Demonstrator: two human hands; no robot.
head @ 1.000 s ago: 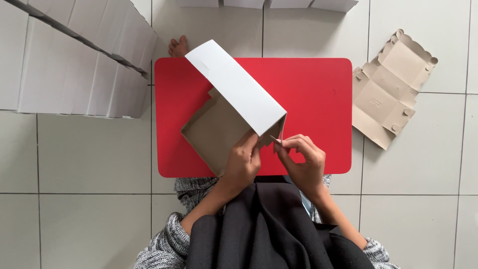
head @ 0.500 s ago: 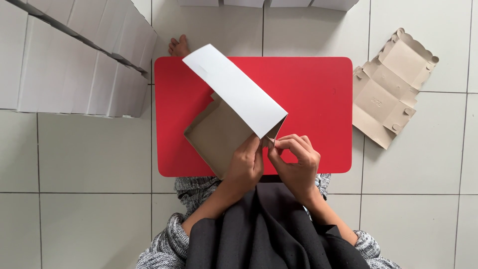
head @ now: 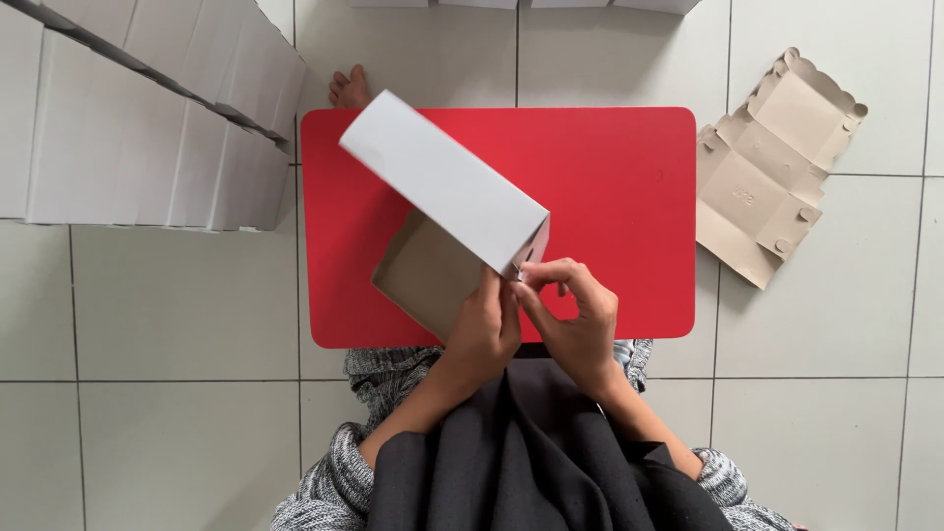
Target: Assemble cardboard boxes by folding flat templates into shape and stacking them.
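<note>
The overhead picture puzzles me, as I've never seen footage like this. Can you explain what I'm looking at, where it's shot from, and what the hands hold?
It is a single view from a camera worn on a person's head, looking down. The left hand and right hand grip one corner of a half-folded cardboard box, white outside and brown inside, over a low red table. On the tiled floor lie a flat unfolded box blank to the right and stacks of white folded boxes to the left. A bare foot shows beyond the table.
</note>
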